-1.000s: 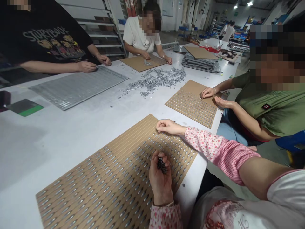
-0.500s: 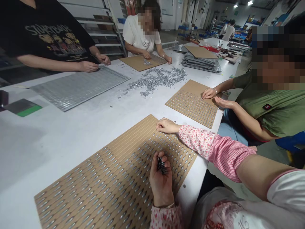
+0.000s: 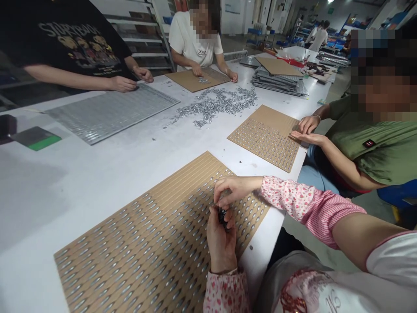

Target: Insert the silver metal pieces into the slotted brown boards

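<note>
Left hand [image 3: 221, 239]: palm up, fingers curled closed around a clump of small black metal pieces [image 3: 222, 216]
Right hand [image 3: 235, 189]: fingers spread open, tips just above that clump
Place: both hands over a tan cardboard sheet with rows of silver slots [image 3: 140, 234], near on the white surface [image 3: 65, 195]

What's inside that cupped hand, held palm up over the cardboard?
The left hand cups a small bunch of dark, shiny pieces, visible between the fingers. The fingers cover the rest, so how many there are and their exact shape cannot be seen.
</note>
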`<state>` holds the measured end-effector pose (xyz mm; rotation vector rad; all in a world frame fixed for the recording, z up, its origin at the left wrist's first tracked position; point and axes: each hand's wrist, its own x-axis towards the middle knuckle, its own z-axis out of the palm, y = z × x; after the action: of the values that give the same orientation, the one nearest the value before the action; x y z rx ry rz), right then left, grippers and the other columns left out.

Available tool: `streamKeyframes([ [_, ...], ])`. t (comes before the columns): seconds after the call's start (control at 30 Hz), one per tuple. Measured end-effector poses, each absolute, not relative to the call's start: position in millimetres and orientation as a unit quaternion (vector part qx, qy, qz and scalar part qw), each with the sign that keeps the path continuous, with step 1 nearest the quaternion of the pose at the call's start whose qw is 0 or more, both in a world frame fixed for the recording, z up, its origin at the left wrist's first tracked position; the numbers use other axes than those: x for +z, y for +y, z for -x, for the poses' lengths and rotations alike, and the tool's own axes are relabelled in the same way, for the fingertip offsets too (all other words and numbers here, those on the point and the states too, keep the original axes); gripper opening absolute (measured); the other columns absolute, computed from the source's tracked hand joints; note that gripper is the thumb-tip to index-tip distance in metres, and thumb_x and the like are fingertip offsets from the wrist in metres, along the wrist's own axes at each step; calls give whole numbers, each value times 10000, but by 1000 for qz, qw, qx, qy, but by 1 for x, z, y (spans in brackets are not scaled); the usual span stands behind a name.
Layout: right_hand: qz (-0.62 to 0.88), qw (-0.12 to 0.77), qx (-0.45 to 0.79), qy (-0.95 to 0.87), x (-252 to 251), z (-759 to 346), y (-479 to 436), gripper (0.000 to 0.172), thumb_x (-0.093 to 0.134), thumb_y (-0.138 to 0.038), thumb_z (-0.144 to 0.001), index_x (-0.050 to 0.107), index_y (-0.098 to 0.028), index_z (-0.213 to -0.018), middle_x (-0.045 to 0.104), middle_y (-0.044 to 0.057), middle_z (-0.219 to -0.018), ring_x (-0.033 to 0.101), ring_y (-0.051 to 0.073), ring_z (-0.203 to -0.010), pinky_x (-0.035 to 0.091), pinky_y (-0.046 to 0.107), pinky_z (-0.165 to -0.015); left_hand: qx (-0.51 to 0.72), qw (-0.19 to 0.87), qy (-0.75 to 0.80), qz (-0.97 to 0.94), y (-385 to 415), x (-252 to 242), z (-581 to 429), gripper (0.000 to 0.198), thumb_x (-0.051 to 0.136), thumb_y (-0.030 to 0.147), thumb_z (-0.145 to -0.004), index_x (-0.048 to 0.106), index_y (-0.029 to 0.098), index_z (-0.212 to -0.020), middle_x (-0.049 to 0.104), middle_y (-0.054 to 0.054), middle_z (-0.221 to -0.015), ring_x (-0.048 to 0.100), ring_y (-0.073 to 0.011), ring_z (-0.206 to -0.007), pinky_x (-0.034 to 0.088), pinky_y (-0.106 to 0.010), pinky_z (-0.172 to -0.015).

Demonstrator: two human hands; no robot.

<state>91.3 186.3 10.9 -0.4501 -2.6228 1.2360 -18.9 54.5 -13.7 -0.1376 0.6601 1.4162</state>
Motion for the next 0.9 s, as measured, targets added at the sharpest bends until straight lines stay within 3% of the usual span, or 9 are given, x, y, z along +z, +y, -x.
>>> streamKeyframes([
  [0.13, 184, 78, 352, -914, 15, -88, 179, 167, 665, -312, -845, 709, -164, -906, 657, 52, -903, 575, 161, -913, 413, 279, -882, 643, 675, 362, -10, 53, -16, 15, 277, 703, 401, -794, 633, 140, -852, 531, 12, -689, 410, -48, -502, 306, -130, -384],
  [0.33, 166, 111, 365, -909, 9, -87, 173, 92, 644, -232, -862, 677, -147, -851, 653, 49, -875, 579, 150, -890, 410, 278, -893, 634, 648, 420, -46, 50, -15, 14, 396, 743, 511, -704, 648, 143, -812, 569, 0, -670, 444, -68, -523, 375, -169, -454],
  [0.5, 199, 159, 452, -855, 10, -95, 172, 122, 630, -260, -871, 663, -143, -858, 661, 44, -888, 593, 134, -899, 441, 259, -868, 625, 659, 416, -46, 51, -14, 15, 304, 779, 394, -683, 627, 151, -783, 566, 10, -662, 400, -50, -486, 308, -155, -410],
  [0.7, 273, 162, 653, -688, -4, -95, 157, 341, 704, -437, -778, 658, -134, -929, 669, 3, -729, 618, 106, -668, 480, 226, -665, 652, 620, 433, -53, 50, -11, 14, 301, 803, 361, -673, 608, 156, -774, 522, 37, -652, 385, -41, -498, 302, -141, -413],
  [0.8, 309, 229, 668, -637, -13, -91, 165, 348, 739, -443, -734, 658, -136, -878, 676, 9, -771, 623, 108, -706, 487, 235, -702, 654, 623, 428, -23, 51, -8, 16, 242, 749, 331, -727, 635, 142, -828, 539, 20, -693, 401, -42, -503, 299, -140, -394],
  [0.9, 362, 290, 633, -620, -15, -93, 194, 257, 700, -356, -789, 656, -139, -920, 682, 21, -826, 624, 110, -761, 481, 240, -744, 646, 662, 378, 35, 52, -8, 21, 176, 668, 226, -772, 647, 127, -917, 534, 15, -714, 392, -34, -486, 293, -129, -370],
])
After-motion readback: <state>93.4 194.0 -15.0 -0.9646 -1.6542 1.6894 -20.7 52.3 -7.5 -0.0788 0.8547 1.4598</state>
